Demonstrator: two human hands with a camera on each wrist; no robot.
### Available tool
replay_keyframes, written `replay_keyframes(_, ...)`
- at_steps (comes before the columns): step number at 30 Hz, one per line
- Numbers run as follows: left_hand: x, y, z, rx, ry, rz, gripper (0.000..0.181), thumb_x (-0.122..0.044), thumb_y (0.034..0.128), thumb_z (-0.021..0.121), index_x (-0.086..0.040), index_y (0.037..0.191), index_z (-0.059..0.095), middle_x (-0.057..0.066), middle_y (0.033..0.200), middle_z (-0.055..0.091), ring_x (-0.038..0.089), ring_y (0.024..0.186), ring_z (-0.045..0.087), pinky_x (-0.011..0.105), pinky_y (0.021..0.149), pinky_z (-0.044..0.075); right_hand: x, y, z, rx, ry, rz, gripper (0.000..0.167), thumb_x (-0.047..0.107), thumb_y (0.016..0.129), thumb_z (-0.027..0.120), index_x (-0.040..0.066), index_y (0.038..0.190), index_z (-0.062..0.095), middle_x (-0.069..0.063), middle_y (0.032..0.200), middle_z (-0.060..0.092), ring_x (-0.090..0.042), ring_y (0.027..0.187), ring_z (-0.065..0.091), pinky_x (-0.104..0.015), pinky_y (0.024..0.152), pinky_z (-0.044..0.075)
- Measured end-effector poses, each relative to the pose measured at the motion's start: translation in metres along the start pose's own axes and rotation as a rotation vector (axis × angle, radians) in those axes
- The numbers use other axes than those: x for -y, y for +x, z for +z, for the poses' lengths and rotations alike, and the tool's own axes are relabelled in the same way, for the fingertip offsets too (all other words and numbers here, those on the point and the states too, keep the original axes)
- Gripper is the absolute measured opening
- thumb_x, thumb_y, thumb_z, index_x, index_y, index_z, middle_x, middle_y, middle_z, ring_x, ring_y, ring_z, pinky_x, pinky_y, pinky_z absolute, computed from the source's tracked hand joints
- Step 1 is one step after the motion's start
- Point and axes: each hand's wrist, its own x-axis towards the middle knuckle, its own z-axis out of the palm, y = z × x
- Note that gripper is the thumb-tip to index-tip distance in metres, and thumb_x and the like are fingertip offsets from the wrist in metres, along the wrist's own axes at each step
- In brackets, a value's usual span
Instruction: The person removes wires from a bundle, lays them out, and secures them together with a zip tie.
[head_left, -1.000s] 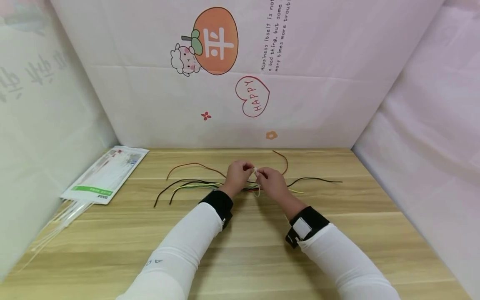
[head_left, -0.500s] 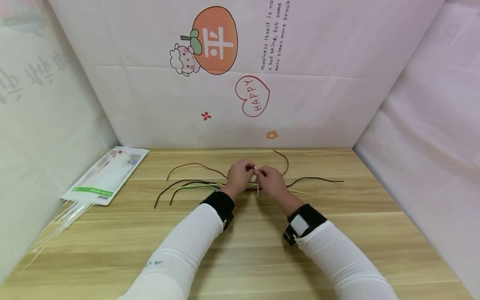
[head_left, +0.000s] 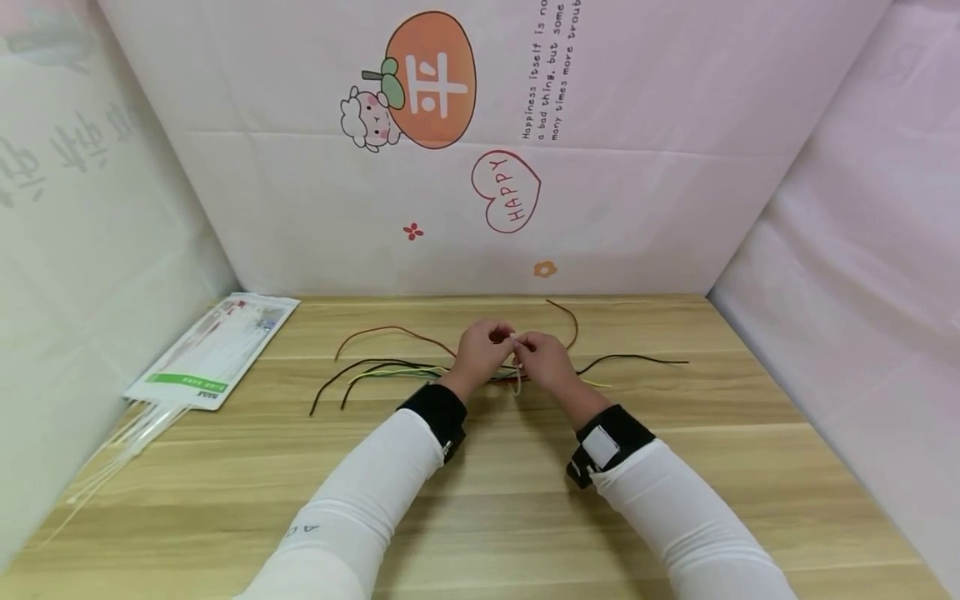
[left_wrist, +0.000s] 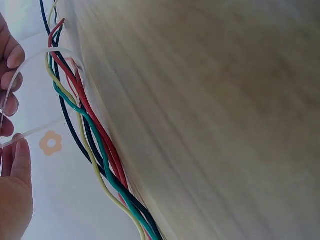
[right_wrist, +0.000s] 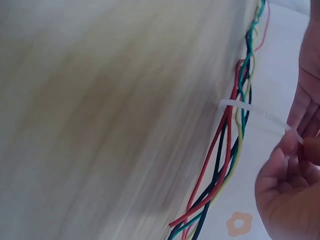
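Note:
A white cable tie (right_wrist: pixel 260 111) loops around a bundle of thin red, black, green and yellow wires (left_wrist: pixel 92 117) above the wooden table. My left hand (head_left: pixel 480 354) pinches the tie near its meeting ends. Right beside it, the fingertips of my right hand (head_left: pixel 551 360) pinch the tie too. In the left wrist view the loop is wide, with plenty of slack around the wires. Fingers hide the spot where the tie's ends come together.
A white packet (head_left: pixel 213 350) with a green stripe lies at the table's left, more white cable ties (head_left: pixel 123 446) sticking out of it. Loose wire ends (head_left: pixel 633 358) spread to both sides of the hands. White printed cloth walls (head_left: pixel 637 208) stand behind and at the sides.
Both hands keep their pinch on the cable tie near the same spot. The right wrist has shifted slightly up and left; the hanging loop has moved only a little.

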Motion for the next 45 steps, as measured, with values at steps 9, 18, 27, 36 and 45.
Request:
replay_keyframes(9,-0.003,0.000,0.000,0.006,0.166,0.105,0.015,-0.009,0.0965,0.058,0.002,0.100,0.068,0.015,0.096,0.067,0.026,0.091,0.062,0.034,0.079,0.051,0.007,-0.005,-0.011,-0.033,-0.311,-0.198,0.035,0.020,0.100,0.053,0.003,0.131,0.053,-0.016,0.106,0.068,-0.022,0.073,0.064,-0.033,0.059,0.049)
replay_keyframes(18,-0.004,-0.003,-0.002,0.063,0.257,0.136,0.016,-0.012,0.0952,0.061,-0.001,0.098,0.071,0.012,0.098,0.068,0.024,0.093,0.063,0.031,0.078,0.051,0.004,-0.003,-0.027,-0.062,-0.461,-0.458,0.013,0.012,0.097,0.058,0.006,0.105,0.067,-0.010,0.102,0.068,-0.025,0.090,0.065,-0.040,0.075,0.053)
replay_keyframes(27,-0.004,-0.001,-0.004,0.097,0.269,0.125,0.014,-0.010,0.0947,0.061,-0.001,0.099,0.071,0.011,0.100,0.067,0.024,0.096,0.062,0.031,0.080,0.051,0.001,-0.004,-0.036,-0.046,-0.979,-0.774,0.022,0.002,0.088,0.068,0.008,0.109,0.064,-0.006,0.100,0.064,-0.022,0.090,0.063,-0.032,0.073,0.053)
replay_keyframes(36,-0.003,-0.001,-0.003,0.152,0.351,0.202,0.012,-0.011,0.0945,0.062,-0.003,0.090,0.070,0.007,0.086,0.065,0.014,0.070,0.055,0.022,0.063,0.043,0.001,-0.007,-0.045,-0.060,-1.229,-0.910,0.016,0.015,0.092,0.066,0.008,0.103,0.057,-0.005,0.098,0.055,-0.019,0.087,0.056,-0.033,0.074,0.047)
replay_keyframes(45,-0.010,0.002,0.001,0.212,0.481,0.228,0.012,-0.017,0.0951,0.061,-0.008,0.091,0.068,0.002,0.083,0.067,0.009,0.067,0.053,0.021,0.062,0.042,-0.004,-0.015,-0.052,-0.210,-1.207,-1.023,0.021,0.015,0.086,0.071,0.005,0.096,0.056,-0.007,0.091,0.054,-0.021,0.085,0.057,-0.031,0.072,0.048)
